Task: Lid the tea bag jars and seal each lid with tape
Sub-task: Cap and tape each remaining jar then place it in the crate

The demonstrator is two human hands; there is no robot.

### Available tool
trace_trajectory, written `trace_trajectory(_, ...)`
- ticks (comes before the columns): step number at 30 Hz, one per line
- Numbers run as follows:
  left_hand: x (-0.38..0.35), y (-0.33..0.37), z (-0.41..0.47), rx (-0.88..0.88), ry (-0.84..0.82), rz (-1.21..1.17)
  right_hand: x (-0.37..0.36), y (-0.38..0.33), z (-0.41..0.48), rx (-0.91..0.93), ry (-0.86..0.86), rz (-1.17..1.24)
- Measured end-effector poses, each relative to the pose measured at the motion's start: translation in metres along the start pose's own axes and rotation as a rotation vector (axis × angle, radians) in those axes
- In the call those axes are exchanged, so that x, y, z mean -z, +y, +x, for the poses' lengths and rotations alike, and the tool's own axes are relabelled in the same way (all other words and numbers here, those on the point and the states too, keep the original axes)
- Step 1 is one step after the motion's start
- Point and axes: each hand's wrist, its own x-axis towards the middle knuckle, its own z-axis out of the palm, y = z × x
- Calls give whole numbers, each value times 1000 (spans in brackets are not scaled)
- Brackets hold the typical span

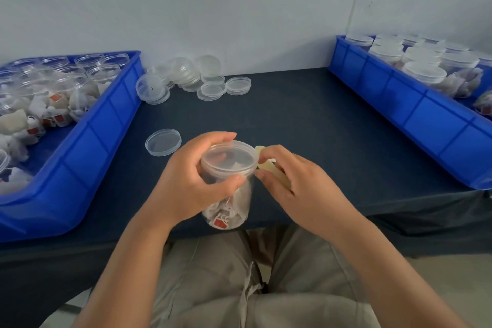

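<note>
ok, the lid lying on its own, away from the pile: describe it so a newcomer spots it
Start at the blue bin of open jars on the left of the dark table. Just off its right wall, beside the left hand gripping the jar, lies one clear round lid. It lies flat and alone, well forward of the lid pile by the back wall.

our left hand (191, 176) curled round the jar (234, 205) | our right hand (295, 181) pinching tape (267, 165) | forearms angled inward over the table's (319, 128) near edge
</note>
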Motion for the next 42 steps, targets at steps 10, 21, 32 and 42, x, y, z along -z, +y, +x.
trace_trajectory(10, 0, 17, -3, 59, 78, 187, 6, -7, 0, 51, -92, -25)
trace_trajectory(21, -2, 12, -6, 67, 67, 164, 15, -1, 2, 96, -221, -59)
trace_trajectory(32, -21, 26, -19, 38, 245, 244, -12, -27, -4, -63, 15, -300)
trace_trajectory(42, -33, 45, -13, -109, 267, 497, -12, -9, 1, -175, 71, -390)
